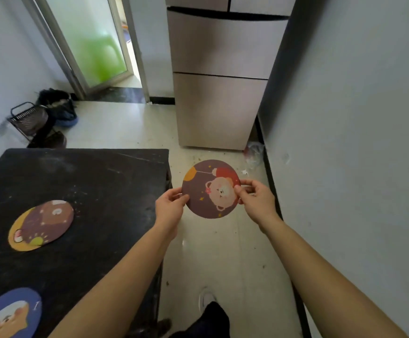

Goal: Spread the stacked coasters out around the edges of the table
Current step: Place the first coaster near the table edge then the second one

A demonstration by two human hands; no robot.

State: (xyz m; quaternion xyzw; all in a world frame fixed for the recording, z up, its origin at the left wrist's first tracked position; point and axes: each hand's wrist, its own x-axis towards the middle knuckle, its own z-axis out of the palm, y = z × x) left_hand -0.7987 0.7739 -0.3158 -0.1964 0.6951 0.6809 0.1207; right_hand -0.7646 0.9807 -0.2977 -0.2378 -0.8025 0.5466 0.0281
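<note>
Two coasters already lie on the dark worktop (115, 172): a brown bear coaster (41, 225) mid-surface, a blue coaster (10, 313) nearer its front edge. A third, the purple bear coaster (210, 189), is held over the floor just off the worktop's right edge. Left hand (170, 203) and right hand (254, 195) each pinch its opposite rims, thumbs on top. It looks thin, light, slightly flexible; rim holds suit it.

Two coasters (41, 225) on table (106, 181)
</note>
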